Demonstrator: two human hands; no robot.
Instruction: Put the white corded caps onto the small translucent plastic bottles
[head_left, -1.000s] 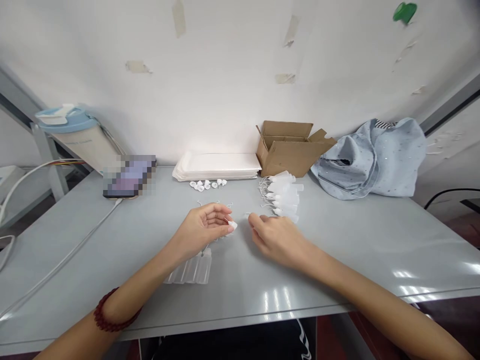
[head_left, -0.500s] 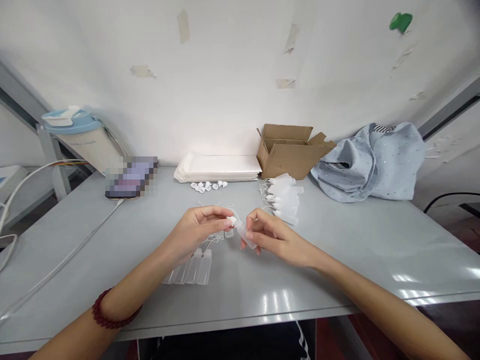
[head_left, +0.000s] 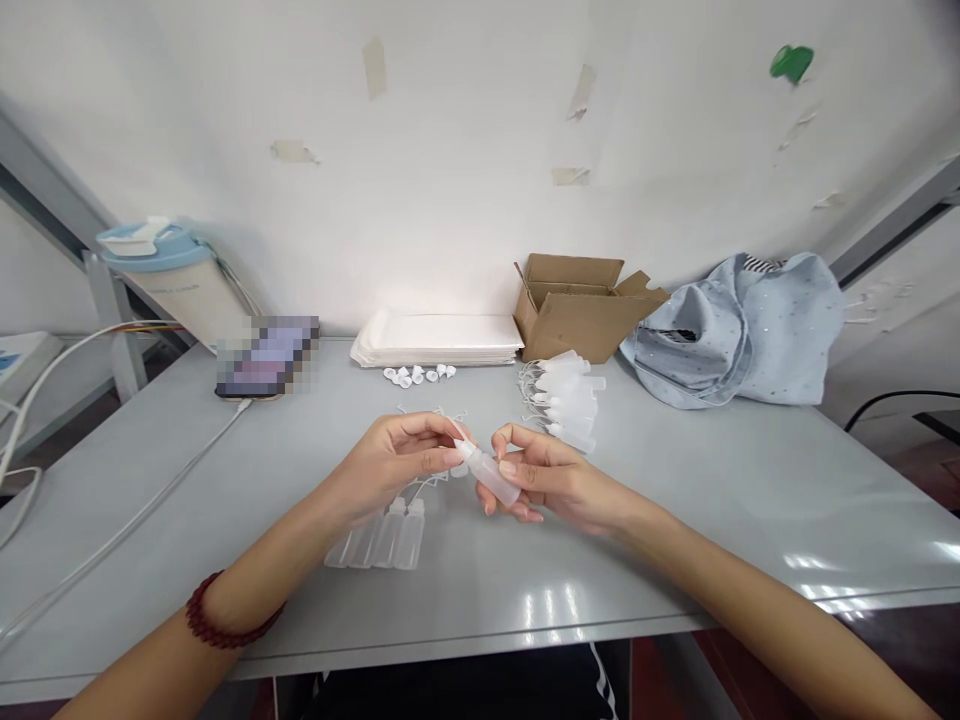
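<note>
Between my hands is a small translucent bottle [head_left: 496,480], tilted, with its white tip toward the upper left. My left hand [head_left: 409,450] pinches the white cap [head_left: 464,449] at that tip. Fingers of my right hand [head_left: 544,475] grip the bottle's body. Beneath and beside my left hand, several clear bottles [head_left: 405,535] lie side by side with thin white tubes; my hand partly hides them. To the right, a pile of capped bottles [head_left: 566,400] lies on the table. Several loose white caps [head_left: 417,375] sit further back.
A stack of white sheets or bags [head_left: 439,340] and an open cardboard box [head_left: 581,310] stand by the wall. A blue fabric hat [head_left: 739,330] is at right. On the left are a phone [head_left: 266,360] with a white cable [head_left: 150,510] and a large cup [head_left: 184,280].
The held bottle now shows more of its body. My right fingers have shifted along it, and the cap sits straight on its neck. The camera view has moved slightly.
</note>
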